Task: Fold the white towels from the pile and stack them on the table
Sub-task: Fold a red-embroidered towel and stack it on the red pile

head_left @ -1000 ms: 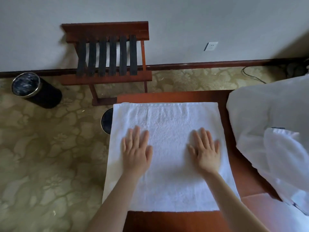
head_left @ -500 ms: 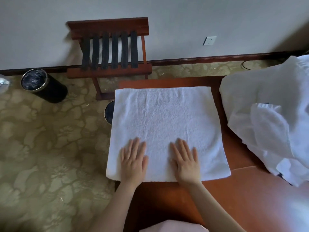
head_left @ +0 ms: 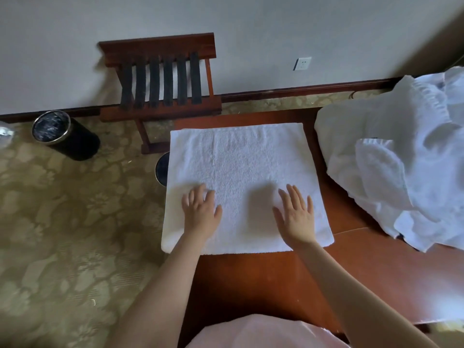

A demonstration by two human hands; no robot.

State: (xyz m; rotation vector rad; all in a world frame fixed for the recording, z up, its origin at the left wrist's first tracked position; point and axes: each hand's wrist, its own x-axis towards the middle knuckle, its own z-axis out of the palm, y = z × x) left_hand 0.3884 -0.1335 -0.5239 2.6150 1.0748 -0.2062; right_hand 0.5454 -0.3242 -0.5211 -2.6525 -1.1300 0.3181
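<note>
— Well, what is hidden or cut off?
— A round dark bin (head_left: 162, 169) sits at the left edge of the folded towel (head_left: 241, 177), mostly covered by it and by the table (head_left: 263, 280). The pile (head_left: 401, 159) of white towels, right of the folded towel, runs out of frame, so I cannot count what is in it. A clear thing (head_left: 3, 133) far left of the folded towel is cropped; I cannot tell what it is. The left hand (head_left: 200, 214) is blurred at the fingers.
— And the hands?
— Two, both over the near half of the folded towel. The left hand has loosely bent fingers and holds nothing. The right hand (head_left: 297, 217) has straight, spread fingers, gripping nothing; I cannot tell whether its palm touches the towel.
— Counts?
— One folded towel, lying flat on the table, its left edge hanging past the table's edge. Two bins: the half-hidden one and a black bin (head_left: 62, 134) well left of the folded towel. One wooden luggage rack (head_left: 160, 79) beyond the towel's far left corner, one wall socket (head_left: 302, 63) beyond its far right corner
</note>
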